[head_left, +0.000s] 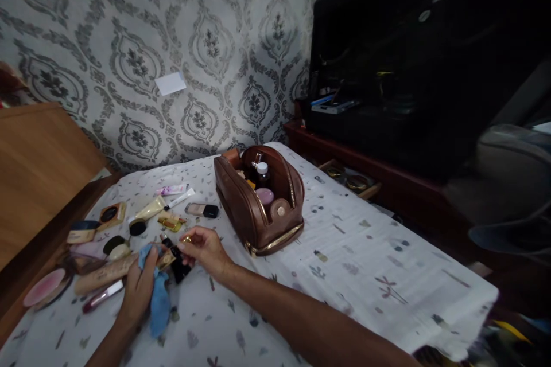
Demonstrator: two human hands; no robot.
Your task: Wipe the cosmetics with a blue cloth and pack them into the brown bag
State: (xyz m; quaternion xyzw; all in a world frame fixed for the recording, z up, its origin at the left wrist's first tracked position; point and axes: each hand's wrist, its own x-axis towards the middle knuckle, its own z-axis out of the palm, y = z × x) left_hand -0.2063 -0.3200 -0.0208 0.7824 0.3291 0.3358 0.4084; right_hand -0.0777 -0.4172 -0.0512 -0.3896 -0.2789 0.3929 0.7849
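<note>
My left hand [140, 284] is closed around a blue cloth [159, 307], which hangs down from the fingers. Pinched in the fingertips of my right hand [206, 252] is a small gold piece [186, 239]; its exact kind does not show. Just below those fingers lies a black cosmetic item [178, 264], partly hidden. A beige tube [101, 275] lies left of the cloth, and a lip gloss tube [101, 297] rests beside my left hand. Right of my hands stands a brown cosmetic bag [241, 206], unzipped, with a white-capped bottle [262, 171] and other items inside.
Several cosmetics lie on the patterned white cloth [353, 281], among them a foundation bottle [200, 210], a cream tube [150, 207] and a pink compact [45, 288]. A wooden panel [47, 166] borders the left. At right are a large dark screen [387, 69] and an open drawer [370, 189].
</note>
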